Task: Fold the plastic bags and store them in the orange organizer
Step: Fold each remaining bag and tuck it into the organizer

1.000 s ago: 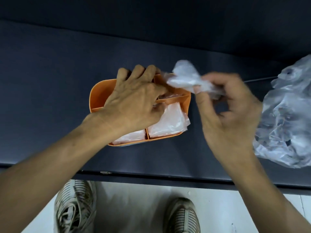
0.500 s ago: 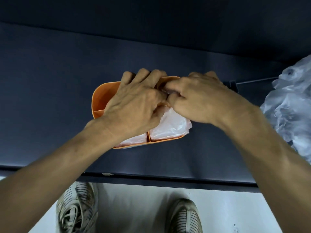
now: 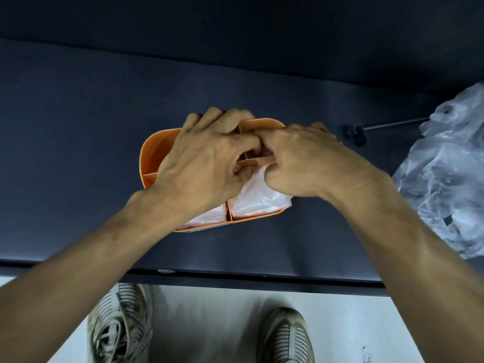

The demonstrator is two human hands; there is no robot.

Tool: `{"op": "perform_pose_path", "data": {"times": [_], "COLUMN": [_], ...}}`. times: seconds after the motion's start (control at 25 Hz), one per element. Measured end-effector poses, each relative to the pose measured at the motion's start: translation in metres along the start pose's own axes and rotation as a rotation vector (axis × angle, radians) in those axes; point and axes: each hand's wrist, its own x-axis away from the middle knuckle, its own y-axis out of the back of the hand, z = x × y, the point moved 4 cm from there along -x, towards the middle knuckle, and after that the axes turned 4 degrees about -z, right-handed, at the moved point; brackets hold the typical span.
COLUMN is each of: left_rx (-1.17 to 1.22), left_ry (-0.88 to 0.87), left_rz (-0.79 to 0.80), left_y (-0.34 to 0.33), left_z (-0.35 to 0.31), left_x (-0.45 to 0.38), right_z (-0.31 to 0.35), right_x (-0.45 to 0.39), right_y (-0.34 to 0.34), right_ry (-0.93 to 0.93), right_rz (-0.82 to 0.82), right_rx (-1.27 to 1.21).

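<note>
The orange organizer [image 3: 148, 158] sits mid-table, split into compartments. My left hand [image 3: 204, 169] lies over its middle, fingers curled over the far wall and thumb by the central divider, holding it. My right hand [image 3: 303, 163] has its fingers curled down into the far right compartment, pressing in a folded plastic bag that is almost wholly hidden beneath them. A folded white bag [image 3: 262, 203] fills the near right compartment, and another folded bag [image 3: 207, 220] shows in the near left one. The far left compartment looks bare.
A heap of loose clear plastic bags [image 3: 450, 174] lies at the table's right edge. A black clip on a thin rod [image 3: 357, 133] sits behind my right hand. The dark table's front edge [image 3: 235, 277] runs below, with my shoes on the floor.
My right hand carried the folded bag from the air leftward and down into the far right compartment, where it now hides the bag. My left hand stayed on the organizer.
</note>
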Motion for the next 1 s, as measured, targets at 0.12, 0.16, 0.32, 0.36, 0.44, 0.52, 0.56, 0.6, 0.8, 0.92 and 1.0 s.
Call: {"op": "perform_pose_path", "data": {"times": [0.12, 0.16, 0.32, 0.36, 0.44, 0.52, 0.56, 0.6, 0.8, 0.92, 1.0], "left_rx": [0.000, -0.016, -0.194, -0.239, -0.223, -0.107, -0.077, -0.079, -0.141, -0.180, -0.138], "left_ry": [0.047, 0.062, 0.189, 0.221, 0.191, -0.012, -0.115, -0.167, -0.024, 0.114, 0.156], "left_rz": [-0.056, -0.068, -0.072, -0.099, -0.206, -0.238, -0.192, -0.124, 0.026, 0.022, 0.014], "left_y": [0.007, 0.012, 0.028, 0.036, 0.046, 0.037, 0.023, 0.008, -0.012, -0.004, -0.006], "left_z": [0.009, 0.014, 0.067, 0.079, 0.082, 0.059, 0.046, 0.040, 0.077, 0.087, 0.075], "left_x": [-0.001, -0.002, -0.002, -0.001, 0.002, 0.009, 0.016, 0.026, 0.058, 0.065, 0.062], "right_z": [-0.013, -0.019, -0.043, -0.045, -0.047, -0.046, -0.045, -0.044, -0.048, -0.051, -0.051], "right_x": [0.017, 0.027, 0.045, 0.047, 0.049, 0.051, 0.052, 0.054, 0.061, 0.064, 0.069], "right_y": [0.000, -0.003, -0.038, -0.046, -0.060, -0.069, -0.072, -0.076, -0.090, -0.093, -0.095], "right_ry": [0.045, 0.047, -0.048, -0.060, -0.066, -0.069, -0.069, -0.071, -0.104, -0.118, -0.140], "right_rz": [-0.432, -0.583, -0.685, -0.671, -0.657, -0.667, -0.668, -0.662, -0.629, -0.653, -0.705], "right_rx": [-0.269, -0.338, -0.447, -0.451, -0.462, -0.462, -0.460, -0.457, -0.433, -0.451, -0.466]}}
